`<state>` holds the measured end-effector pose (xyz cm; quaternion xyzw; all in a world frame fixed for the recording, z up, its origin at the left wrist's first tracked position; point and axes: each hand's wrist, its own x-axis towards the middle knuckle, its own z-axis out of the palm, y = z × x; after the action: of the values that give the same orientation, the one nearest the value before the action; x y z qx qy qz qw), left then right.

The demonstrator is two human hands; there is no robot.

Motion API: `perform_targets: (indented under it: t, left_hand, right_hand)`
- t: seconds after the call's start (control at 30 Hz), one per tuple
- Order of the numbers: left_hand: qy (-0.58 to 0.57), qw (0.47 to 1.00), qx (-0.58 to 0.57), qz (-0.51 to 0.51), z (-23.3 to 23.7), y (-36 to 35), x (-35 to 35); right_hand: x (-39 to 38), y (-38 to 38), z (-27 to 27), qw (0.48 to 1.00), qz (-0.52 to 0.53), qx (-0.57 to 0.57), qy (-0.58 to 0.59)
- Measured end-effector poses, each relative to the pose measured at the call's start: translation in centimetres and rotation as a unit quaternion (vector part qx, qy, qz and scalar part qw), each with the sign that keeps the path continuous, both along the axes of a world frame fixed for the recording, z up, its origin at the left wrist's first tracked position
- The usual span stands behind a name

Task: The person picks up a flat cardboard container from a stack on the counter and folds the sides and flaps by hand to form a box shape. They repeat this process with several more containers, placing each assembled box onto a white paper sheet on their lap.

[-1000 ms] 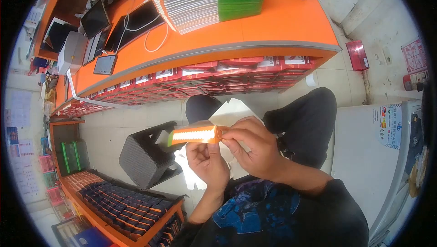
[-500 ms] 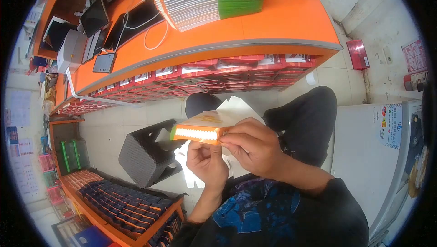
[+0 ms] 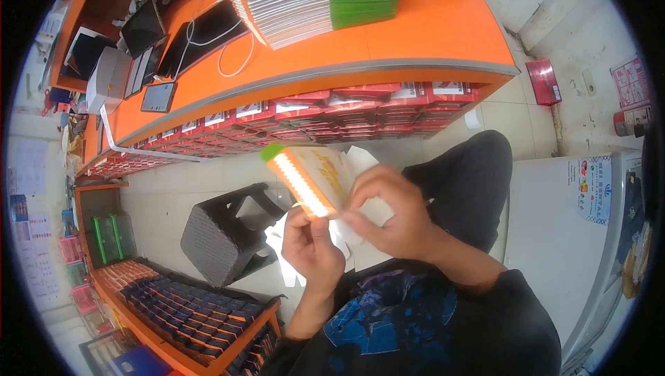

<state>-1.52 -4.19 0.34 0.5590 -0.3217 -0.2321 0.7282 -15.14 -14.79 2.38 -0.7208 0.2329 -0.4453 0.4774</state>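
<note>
An orange, white and green cardboard carton [image 3: 315,175] is held up over my lap, tilted, its green end at the upper left. My left hand [image 3: 313,248] pinches its lower end between thumb and fingers. Close to the carton's lower right corner is my right hand [image 3: 391,213], thumb and forefinger curled toward each other; motion blur hides what they hold, if anything. White card pieces [image 3: 284,244] lie beneath my hands, and another pale flap [image 3: 361,160] shows behind the carton.
Ahead, an orange counter [image 3: 429,37] bears a fan of green-and-white folded cartons [image 3: 298,2], a phone [image 3: 158,97] and cables. Red boxes [image 3: 332,113] fill its shelf. A black stool [image 3: 225,234] stands at left, a white cabinet [image 3: 540,224] at right.
The carton has turned so its green end points further up and its printed side shows more. My right hand has shifted slightly, its fingers now more spread from the carton's edge.
</note>
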Motion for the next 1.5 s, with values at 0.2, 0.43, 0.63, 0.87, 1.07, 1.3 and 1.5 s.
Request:
perform_targets:
  t: [0.2,0.43,0.63,0.87,1.07,1.3,1.5]
  left_hand:
    - [-0.520,0.839,0.077,-0.137,-1.0,0.5,1.4]
    - [0.247,0.961,0.031,-0.124,-3.4,-0.1,4.8]
    - [0.519,0.814,0.067,-0.253,-2.8,-0.9,5.6]
    - [0.422,0.891,0.045,-0.159,0.0,-0.1,1.0]
    - [0.307,0.939,0.058,-0.146,-2.3,1.3,1.3]
    - [0.056,0.984,0.108,-0.134,-0.9,1.2,0.5]
    - [0.076,0.970,0.165,-0.161,-0.8,0.8,1.0]
  right_hand:
    - [-0.2,-0.9,-0.2,0.994,-0.013,0.109,0.010]
    - [-0.5,0.1,-0.3,0.943,-0.004,-0.295,0.153]
    - [-0.8,0.5,-0.8,0.925,0.001,-0.349,0.149]
    - [-1.1,0.2,-1.1,0.935,-0.033,-0.323,0.145]
    - [-1.6,0.1,-2.1,0.964,-0.003,-0.252,0.089]
    - [-2.0,-0.3,-1.5,0.958,-0.021,-0.247,0.144]
    - [-1.1,0.0,-1.3,0.994,-0.039,-0.069,0.073]
